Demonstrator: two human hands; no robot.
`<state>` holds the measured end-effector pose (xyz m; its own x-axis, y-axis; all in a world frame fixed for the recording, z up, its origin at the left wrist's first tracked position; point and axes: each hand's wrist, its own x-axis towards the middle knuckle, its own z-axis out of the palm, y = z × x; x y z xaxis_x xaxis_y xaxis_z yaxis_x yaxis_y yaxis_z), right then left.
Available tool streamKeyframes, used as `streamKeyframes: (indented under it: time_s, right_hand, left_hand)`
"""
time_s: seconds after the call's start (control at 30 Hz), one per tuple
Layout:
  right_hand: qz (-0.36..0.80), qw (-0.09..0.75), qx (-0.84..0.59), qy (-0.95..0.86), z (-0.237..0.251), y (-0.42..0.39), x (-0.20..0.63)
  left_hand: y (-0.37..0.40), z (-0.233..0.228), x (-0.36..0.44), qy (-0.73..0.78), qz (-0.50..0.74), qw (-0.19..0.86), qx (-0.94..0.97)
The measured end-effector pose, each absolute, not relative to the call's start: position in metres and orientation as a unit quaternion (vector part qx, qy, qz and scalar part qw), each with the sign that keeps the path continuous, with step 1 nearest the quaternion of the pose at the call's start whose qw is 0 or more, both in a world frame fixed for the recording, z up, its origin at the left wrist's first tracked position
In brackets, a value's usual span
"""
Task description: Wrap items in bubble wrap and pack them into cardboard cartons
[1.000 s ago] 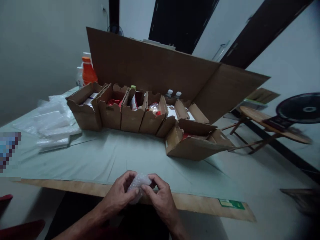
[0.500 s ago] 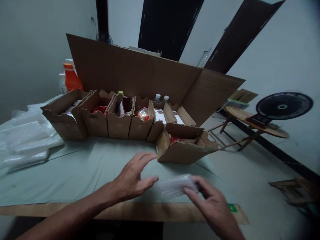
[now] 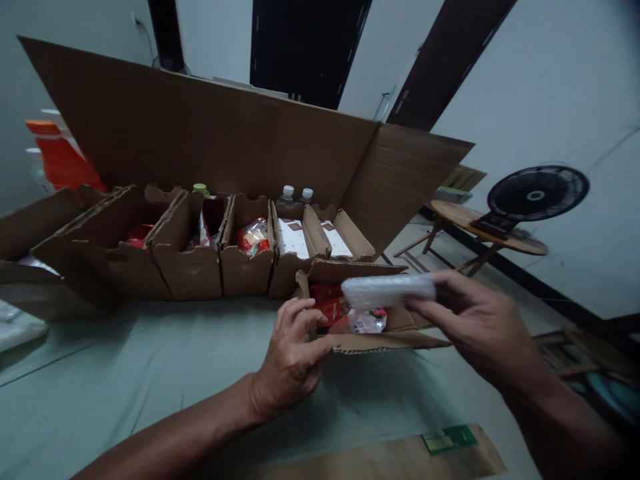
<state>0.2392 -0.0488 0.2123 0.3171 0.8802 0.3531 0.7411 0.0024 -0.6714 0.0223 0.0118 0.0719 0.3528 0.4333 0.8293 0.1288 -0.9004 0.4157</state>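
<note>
Head view: right hand [image 3: 480,327] holds whitish packet [image 3: 383,291] apart from left hand [image 3: 293,357].

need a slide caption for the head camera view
The right hand holds a pale packet over an open cardboard box, the left hand at its near left corner.

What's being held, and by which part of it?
Right hand holds a whitish packet by its right end. Left hand is at the front box; its grip is unclear.
</note>
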Motion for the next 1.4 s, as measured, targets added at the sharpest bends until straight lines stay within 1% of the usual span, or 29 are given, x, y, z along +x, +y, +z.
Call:
streamKeyframes:
  time_s: [0.07, 0.13, 0.2, 0.27, 0.33, 0.37, 0.43, 0.5, 0.57, 0.6, 0.63, 0.73, 0.8, 0.83, 0.87, 0.93, 1.0, 1.1, 1.23, 1.33, 1.4]
  right_hand:
    - [0.127, 0.334, -0.687, -0.633, 0.206, -0.030, 0.236]
    - [0.146, 0.238, -0.686, -0.672, 0.195, -0.014, 0.228]
    - [0.130, 0.131, -0.694, -0.696, 0.183, -0.001, 0.218]
    - [0.090, 0.018, -0.691, -0.717, 0.172, 0.010, 0.207]
    - [0.071, -0.092, -0.668, -0.735, 0.165, 0.020, 0.197]
    - [0.073, -0.132, -0.654, -0.741, 0.163, 0.025, 0.194]
    - [0.089, -0.172, -0.636, -0.747, 0.161, 0.035, 0.192]
    - [0.100, -0.180, -0.629, -0.749, 0.164, 0.042, 0.195]
    - [0.098, -0.156, -0.631, -0.753, 0.170, 0.041, 0.205]
    - [0.093, -0.115, -0.641, -0.753, 0.175, 0.037, 0.212]
    - [0.081, -0.050, -0.657, -0.748, 0.179, 0.029, 0.220]
    - [0.001, 0.210, -0.725, -0.656, 0.185, -0.015, 0.251]
    - [-0.069, 0.324, -0.776, -0.537, 0.179, -0.052, 0.271]
    - [-0.087, 0.353, -0.801, -0.476, 0.172, -0.069, 0.280]
    - [-0.090, 0.371, -0.822, -0.423, 0.162, -0.084, 0.288]
    - [-0.050, 0.391, -0.840, -0.372, 0.136, -0.101, 0.300]
    - [0.021, 0.414, -0.823, -0.388, 0.109, -0.100, 0.306]
    - [0.101, 0.452, -0.775, -0.431, 0.078, -0.076, 0.305]
    - [0.169, 0.489, -0.735, -0.438, 0.068, -0.049, 0.292]
    - [0.157, 0.512, -0.733, -0.420, 0.067, -0.058, 0.279]
    - [0.145, 0.510, -0.742, -0.411, 0.063, -0.075, 0.265]
  left_hand:
    - [0.010, 0.069, 0.024, 0.171, 0.550, 0.142, 0.805]
    - [0.011, 0.068, 0.026, 0.172, 0.550, 0.145, 0.804]
    - [0.014, 0.068, 0.027, 0.173, 0.548, 0.148, 0.805]
    - [0.016, 0.068, 0.027, 0.173, 0.546, 0.154, 0.805]
    - [0.018, 0.068, 0.026, 0.172, 0.547, 0.161, 0.803]
    - [0.018, 0.069, 0.026, 0.171, 0.548, 0.163, 0.802]
    - [0.021, 0.069, 0.027, 0.173, 0.549, 0.169, 0.800]
    - [0.025, 0.069, 0.029, 0.182, 0.546, 0.176, 0.799]
    - [0.028, 0.069, 0.029, 0.194, 0.540, 0.181, 0.799]
    - [0.030, 0.069, 0.027, 0.200, 0.538, 0.181, 0.799]
    - [0.030, 0.068, 0.024, 0.206, 0.536, 0.181, 0.798]
    - [0.029, 0.061, 0.009, 0.244, 0.520, 0.211, 0.791]
    - [0.025, 0.053, -0.003, 0.278, 0.501, 0.251, 0.780]
    - [0.023, 0.048, -0.008, 0.293, 0.491, 0.272, 0.774]
    - [0.021, 0.042, -0.011, 0.304, 0.482, 0.291, 0.768]
    - [0.018, 0.031, -0.013, 0.314, 0.463, 0.326, 0.762]
    - [0.016, 0.021, -0.008, 0.312, 0.448, 0.355, 0.759]
    - [0.016, 0.009, 0.010, 0.313, 0.436, 0.391, 0.747]
    - [0.019, 0.002, 0.035, 0.309, 0.408, 0.448, 0.733]
    - [0.013, -0.003, 0.032, 0.299, 0.406, 0.461, 0.730]
    - [-0.002, -0.008, 0.012, 0.298, 0.416, 0.450, 0.732]
